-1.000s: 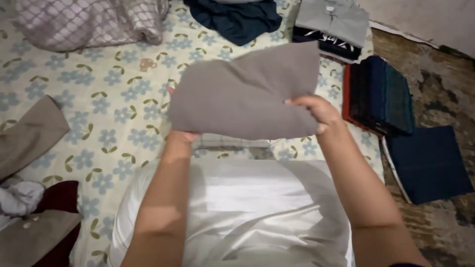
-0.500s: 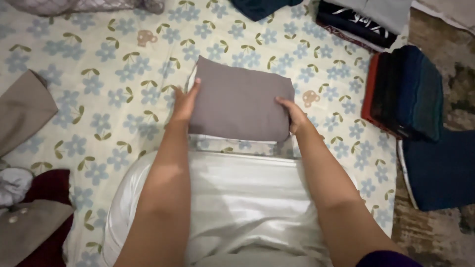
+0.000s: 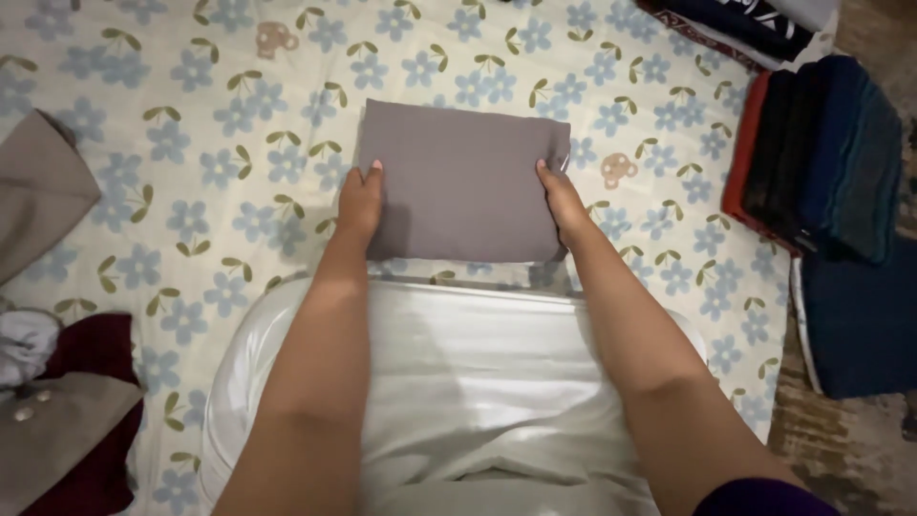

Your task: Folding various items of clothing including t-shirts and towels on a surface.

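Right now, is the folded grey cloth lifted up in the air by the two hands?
No, the folded grey cloth lies flat on the flowered sheet, with the left hand and right hand pressed on its sides.

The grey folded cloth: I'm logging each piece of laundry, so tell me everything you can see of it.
The grey folded cloth is a plain, matte, soft-looking fabric folded into a neat flat rectangle. It lies on the floral sheet, just beyond the person's lap. The left hand presses its left edge and the right hand its right edge.
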